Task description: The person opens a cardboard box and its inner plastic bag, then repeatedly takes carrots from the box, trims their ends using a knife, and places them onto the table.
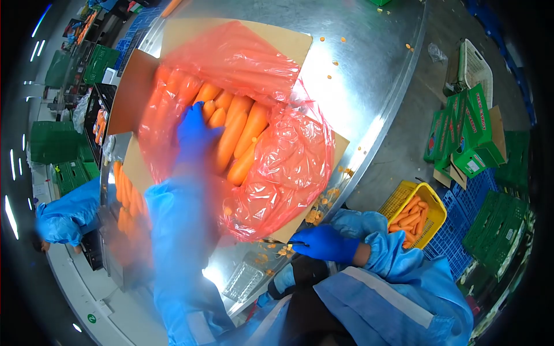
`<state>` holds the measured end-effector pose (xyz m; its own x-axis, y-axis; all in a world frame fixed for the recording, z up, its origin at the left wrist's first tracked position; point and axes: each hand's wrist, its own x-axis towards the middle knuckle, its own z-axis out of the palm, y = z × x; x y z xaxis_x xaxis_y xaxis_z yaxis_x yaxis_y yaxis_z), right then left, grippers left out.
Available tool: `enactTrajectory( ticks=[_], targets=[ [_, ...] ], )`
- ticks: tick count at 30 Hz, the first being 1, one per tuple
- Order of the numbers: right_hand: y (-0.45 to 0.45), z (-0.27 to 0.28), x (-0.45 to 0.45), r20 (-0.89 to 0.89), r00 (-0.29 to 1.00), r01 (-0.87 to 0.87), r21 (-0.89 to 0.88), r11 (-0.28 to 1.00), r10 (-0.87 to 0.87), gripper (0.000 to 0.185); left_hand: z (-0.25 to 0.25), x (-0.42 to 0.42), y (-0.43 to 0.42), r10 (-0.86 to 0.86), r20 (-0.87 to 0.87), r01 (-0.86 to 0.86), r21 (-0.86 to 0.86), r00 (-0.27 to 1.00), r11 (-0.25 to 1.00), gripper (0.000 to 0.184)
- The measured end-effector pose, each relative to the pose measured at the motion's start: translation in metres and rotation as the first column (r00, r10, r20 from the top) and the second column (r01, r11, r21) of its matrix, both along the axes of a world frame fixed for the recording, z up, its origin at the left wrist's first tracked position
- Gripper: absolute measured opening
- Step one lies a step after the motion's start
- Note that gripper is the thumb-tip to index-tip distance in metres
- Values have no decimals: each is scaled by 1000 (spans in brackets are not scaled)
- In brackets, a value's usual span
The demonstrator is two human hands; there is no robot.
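My left hand [196,130], in a blue glove and blurred by motion, reaches over the carrots [235,137] in an open cardboard box [262,39]. Its thumb stands apart from the fingers, and the fingertips are at the carrots on the left side of the opening. A red translucent plastic liner [291,155] is folded back around the carrots. Beside the table's near edge, my right hand [326,243], also blue-gloved, is closed around a thin dark tool [297,243]; its kind is not clear.
The box stands on a metal table [369,75] with orange scraps [314,216] along its edge. More carrots lie at the left. On the floor at right are a yellow crate [435,202] of carrots and green boxes [476,130]. A co-worker [72,216] in blue stands at left.
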<state>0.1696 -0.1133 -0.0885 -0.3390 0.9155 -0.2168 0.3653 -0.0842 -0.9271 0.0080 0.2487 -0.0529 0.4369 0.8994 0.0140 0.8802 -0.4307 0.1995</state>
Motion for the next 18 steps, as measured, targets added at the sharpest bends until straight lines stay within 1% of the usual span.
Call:
enactTrajectory(
  ticks=[3,6,9,12,15,18],
  targets=[
    [1,3,-3,5,1000,13,53,999,-13,29,-2,8,-1,34,-41,-34,15,999,999,66],
    [-1,7,-2,49,999,2,12,1000,-2,28,-4,11,3,38,-26,-37,41,999,998,59],
    [-11,8,4,32,997,68,-6,998,-68,28,4,14,0,42,-112,-40,23,993,999,56],
    [-24,4,14,8,992,124,4,992,-124,29,5,16,-7,24,17,-24,0,1000,1000,47],
    [-36,-6,21,32,982,185,15,983,-186,31,3,12,-14,44,259,-24,-80,965,997,37],
    [-37,-6,34,91,977,194,-26,981,-191,33,6,14,-22,48,256,-31,-67,965,997,30]
  ],
)
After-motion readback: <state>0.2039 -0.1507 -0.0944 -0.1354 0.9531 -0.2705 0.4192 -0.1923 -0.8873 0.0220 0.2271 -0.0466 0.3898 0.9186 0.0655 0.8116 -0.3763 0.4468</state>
